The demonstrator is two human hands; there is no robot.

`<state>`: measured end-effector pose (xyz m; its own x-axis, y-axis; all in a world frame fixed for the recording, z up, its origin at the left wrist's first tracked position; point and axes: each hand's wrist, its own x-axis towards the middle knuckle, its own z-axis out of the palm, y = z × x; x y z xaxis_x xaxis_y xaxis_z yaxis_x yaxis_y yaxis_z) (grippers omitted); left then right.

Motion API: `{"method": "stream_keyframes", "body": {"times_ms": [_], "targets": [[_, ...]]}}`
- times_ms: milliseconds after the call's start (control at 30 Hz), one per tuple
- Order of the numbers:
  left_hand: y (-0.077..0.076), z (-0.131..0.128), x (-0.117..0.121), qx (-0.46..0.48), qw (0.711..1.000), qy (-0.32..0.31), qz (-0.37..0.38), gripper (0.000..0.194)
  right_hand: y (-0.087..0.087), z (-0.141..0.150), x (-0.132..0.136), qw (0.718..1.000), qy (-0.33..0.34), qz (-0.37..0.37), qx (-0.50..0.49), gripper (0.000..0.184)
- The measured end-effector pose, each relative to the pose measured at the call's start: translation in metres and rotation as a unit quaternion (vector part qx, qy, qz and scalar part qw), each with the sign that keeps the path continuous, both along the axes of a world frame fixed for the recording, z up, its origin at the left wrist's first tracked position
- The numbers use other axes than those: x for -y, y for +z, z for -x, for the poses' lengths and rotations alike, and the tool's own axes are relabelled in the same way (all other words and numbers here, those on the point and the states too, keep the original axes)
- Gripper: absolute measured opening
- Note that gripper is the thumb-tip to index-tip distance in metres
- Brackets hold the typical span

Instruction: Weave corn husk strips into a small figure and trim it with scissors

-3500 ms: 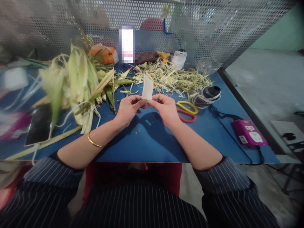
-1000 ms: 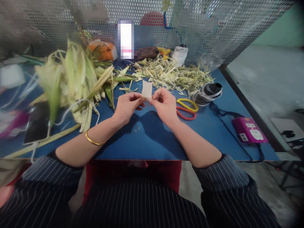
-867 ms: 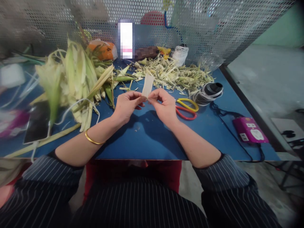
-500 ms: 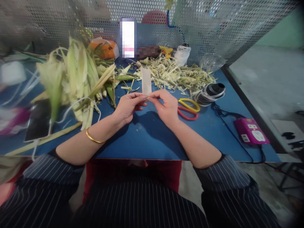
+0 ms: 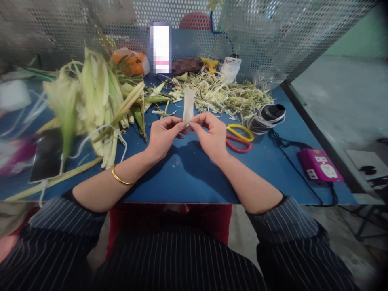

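A pale, flat strip, which looks like a piece of corn husk, stands upright above the table between my hands. My left hand pinches its lower end between thumb and forefinger. From the other side my right hand pinches the same end, the fingertips of both hands nearly meeting. The strip is gathered narrow at the pinch and wider at its top. Just right of my right hand lie scissors with one yellow and one red handle loop; their blades are hidden.
Green corn husks are heaped at left, by a dark phone-like slab with a white cable. Shredded husk lies behind my hands. A spool of white cord and a purple power socket box stand at right. Perforated metal mesh rises behind.
The strip was flat and straight-sided; now its lower end is bunched and narrowed between my fingertips. Both hands keep nearly the same place, and the view has shifted slightly.
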<state>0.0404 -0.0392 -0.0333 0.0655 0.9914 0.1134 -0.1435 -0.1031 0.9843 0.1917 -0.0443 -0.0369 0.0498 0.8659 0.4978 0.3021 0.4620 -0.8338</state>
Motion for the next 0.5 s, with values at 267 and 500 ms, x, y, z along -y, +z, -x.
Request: {"method": "stream_keyframes", "body": {"times_ms": [267,500], "targets": [[0.0020,0.0011,-0.0005,-0.019,1.000,-0.010,0.019,0.019,-0.0032,-0.0023,-0.0034,0.999,0.016,-0.021,0.021,0.008],[0.0090,0.0013,-0.0011,0.076,0.982,-0.028,0.171,0.016,-0.0070,-0.0043,-0.0051,0.995,0.048,-0.069,0.061,0.004]]}}
